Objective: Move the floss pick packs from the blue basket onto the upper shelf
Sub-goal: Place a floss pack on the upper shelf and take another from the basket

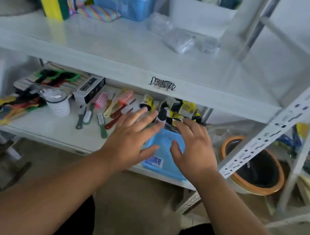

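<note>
A blue basket (pixel 165 151) sits at the front right of the lower shelf, with one small floss pick pack (pixel 154 160) lying near its front wall. My left hand (pixel 129 139) hovers over the basket's left edge, fingers spread, holding nothing. My right hand (pixel 193 150) hovers over its right edge, also spread and empty. On the upper shelf (pixel 110 49), right of middle, lie several clear packs (pixel 179 40) of floss picks. Much of the basket's floor is hidden under my hands.
Hairbrushes (pixel 125 96), combs and a white cup (pixel 59 102) crowd the lower shelf to the left; yellow-black bottles (pixel 183 109) stand behind the basket. Up top are another blue basket (pixel 123 2), a white bin (pixel 200 15) and a sponge (pixel 52 1). A slanted perforated post (pixel 282 125) stands right.
</note>
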